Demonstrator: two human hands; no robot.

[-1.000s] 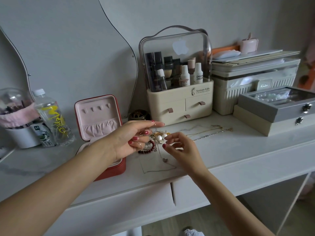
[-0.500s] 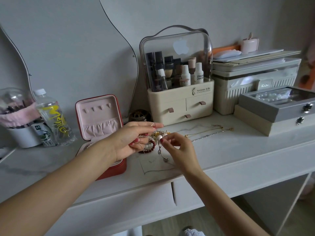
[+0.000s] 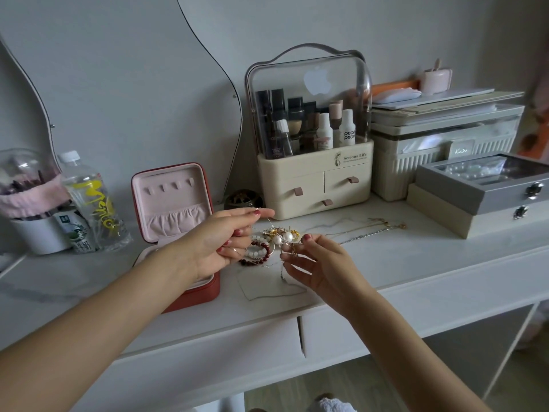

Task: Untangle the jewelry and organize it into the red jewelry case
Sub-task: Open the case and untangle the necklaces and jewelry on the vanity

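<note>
A tangle of jewelry lies on the white vanity top: pearls, gold pieces and a dark red bead bracelet. My left hand hovers over its left side and pinches a thin chain between thumb and forefinger. My right hand pinches a small piece with a fine chain that hangs from the tangle's right side. The red jewelry case stands open just left of the tangle, its pink lid upright; my left forearm covers part of its base. More thin chains trail off to the right.
A cream cosmetics organizer stands behind the tangle, with a small dark round pot beside it. Grey and cream boxes sit at the right. A water bottle and a brush holder stand at the left. A mirror leans on the wall.
My right hand has shifted slightly right and lifted its fine chain out of the tangle. My left hand has stayed over the tangle's left side, fingers stretched forward a little more.
</note>
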